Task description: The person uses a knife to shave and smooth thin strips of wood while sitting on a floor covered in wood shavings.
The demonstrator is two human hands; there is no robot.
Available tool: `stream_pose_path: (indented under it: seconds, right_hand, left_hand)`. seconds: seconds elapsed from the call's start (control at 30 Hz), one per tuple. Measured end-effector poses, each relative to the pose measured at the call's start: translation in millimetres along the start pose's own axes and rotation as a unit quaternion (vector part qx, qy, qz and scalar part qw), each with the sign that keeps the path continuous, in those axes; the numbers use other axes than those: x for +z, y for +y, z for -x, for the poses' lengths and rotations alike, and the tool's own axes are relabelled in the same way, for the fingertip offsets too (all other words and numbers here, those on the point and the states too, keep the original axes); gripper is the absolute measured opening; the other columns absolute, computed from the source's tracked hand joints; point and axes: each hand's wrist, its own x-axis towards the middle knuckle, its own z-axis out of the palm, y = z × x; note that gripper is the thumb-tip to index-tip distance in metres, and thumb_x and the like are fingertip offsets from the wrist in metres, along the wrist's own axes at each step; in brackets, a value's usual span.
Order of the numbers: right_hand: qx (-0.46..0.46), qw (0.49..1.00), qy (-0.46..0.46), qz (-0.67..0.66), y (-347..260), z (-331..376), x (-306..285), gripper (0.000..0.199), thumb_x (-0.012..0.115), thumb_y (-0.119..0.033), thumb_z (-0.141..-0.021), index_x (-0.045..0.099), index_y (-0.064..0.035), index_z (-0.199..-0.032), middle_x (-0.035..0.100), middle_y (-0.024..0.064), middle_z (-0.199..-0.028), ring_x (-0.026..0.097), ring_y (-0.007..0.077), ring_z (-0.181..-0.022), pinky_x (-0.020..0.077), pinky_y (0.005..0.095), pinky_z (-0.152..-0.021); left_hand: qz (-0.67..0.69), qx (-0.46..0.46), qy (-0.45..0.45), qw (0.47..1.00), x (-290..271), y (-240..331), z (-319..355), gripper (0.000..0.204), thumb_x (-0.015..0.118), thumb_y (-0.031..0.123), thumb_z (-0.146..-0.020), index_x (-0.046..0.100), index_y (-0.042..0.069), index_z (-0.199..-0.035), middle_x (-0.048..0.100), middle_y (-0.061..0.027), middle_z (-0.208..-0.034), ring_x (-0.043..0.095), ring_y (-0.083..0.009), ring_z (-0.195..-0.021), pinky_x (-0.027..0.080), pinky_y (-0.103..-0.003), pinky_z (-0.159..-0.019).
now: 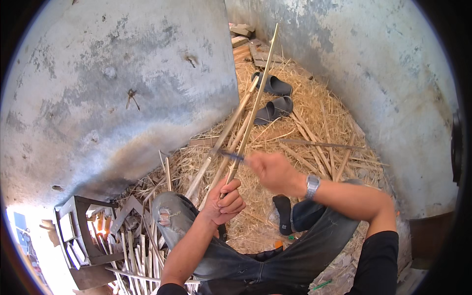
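Observation:
My left hand [225,202] is closed around the lower end of a long, pale wooden strip [259,98], which slants up and away toward the far wall. A knife [231,155], dark and blurred, lies across this strip just above my left hand. My right hand [274,172] is closed in a fist at the knife's right end; its handle is mostly hidden by the fingers. Another pale strip [236,118] leans close behind on the left, its lower part running down beside my left knee.
Shavings [314,108] cover the floor, with loose strips among them. Two grey sandals [276,108] lie ahead. Cut strips [140,255] are piled at lower left beside a dark metal frame [93,211]. Worn grey walls [147,73] rise on both sides. A socked foot [283,214] rests between my legs.

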Motion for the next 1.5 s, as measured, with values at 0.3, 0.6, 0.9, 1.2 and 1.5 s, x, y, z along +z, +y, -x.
stream_pose_path:
  seconds: [0.3, 0.6, 0.9, 1.2, 1.5]
  right_hand:
    - [-0.037, 0.997, 0.038, 0.050, 9.9, -14.7, -11.2, 0.043, 0.049, -0.032, -0.111, 0.059, -0.0022, -0.083, 0.052, 0.0170, -0.056, 0.053, 0.0291, -0.045, 0.0444, 0.0435, -0.050]
    - [-0.004, 1.000, -0.021, 0.020, 2.4, -15.9, -22.5, 0.045, 0.053, -0.038, -0.108, 0.063, -0.0029, -0.082, 0.055, 0.0203, -0.059, 0.054, 0.0365, -0.051, 0.0433, 0.0461, -0.052]
    - [0.063, 0.995, 0.067, 0.033, 12.1, -36.1, -63.6, 0.049, 0.052, -0.040, -0.110, 0.063, -0.0016, -0.080, 0.051, 0.0163, -0.056, 0.049, 0.0252, -0.048, 0.0393, 0.0416, -0.051]
    - [-0.005, 0.997, -0.033, 0.067, 3.6, -8.9, -19.6, 0.047, 0.053, -0.035, -0.109, 0.062, -0.0014, -0.078, 0.054, 0.0193, -0.058, 0.048, 0.0284, -0.046, 0.0403, 0.0417, -0.049]
    - [-0.018, 0.999, 0.012, 0.046, 15.0, 2.9, -0.7, 0.049, 0.053, -0.037, -0.110, 0.061, -0.0003, -0.079, 0.052, 0.0199, -0.058, 0.050, 0.0306, -0.046, 0.0395, 0.0410, -0.047]
  left_hand:
    - [-0.009, 0.001, 0.016, 1.000, -1.4, 1.8, -7.2, 0.047, 0.023, 0.037, -0.115, 0.046, 0.026, -0.075, 0.036, 0.0127, -0.042, 0.033, -0.0054, -0.036, 0.025, -0.022, -0.044]
    - [-0.027, 0.010, 0.001, 1.000, -4.3, 9.0, -4.0, 0.047, 0.030, 0.044, -0.115, 0.043, 0.023, -0.075, 0.034, 0.0095, -0.045, 0.030, -0.0069, -0.038, 0.024, -0.023, -0.044]
    - [-0.565, 0.169, 0.226, 0.776, 11.6, -12.0, -10.0, 0.052, 0.034, 0.043, -0.115, 0.047, 0.010, -0.078, 0.045, 0.0003, -0.056, 0.038, -0.0071, -0.048, 0.032, -0.025, -0.046]
    - [-0.641, 0.208, 0.237, 0.699, -0.6, -13.6, -7.9, 0.051, 0.039, 0.039, -0.115, 0.052, 0.006, -0.078, 0.049, 0.0008, -0.059, 0.045, -0.0077, -0.052, 0.036, -0.026, -0.050]
    - [-0.678, 0.226, 0.248, 0.655, -0.7, -17.3, -9.1, 0.054, 0.039, 0.041, -0.115, 0.051, 0.007, -0.074, 0.050, 0.0015, -0.059, 0.045, -0.0066, -0.053, 0.037, -0.026, -0.051]
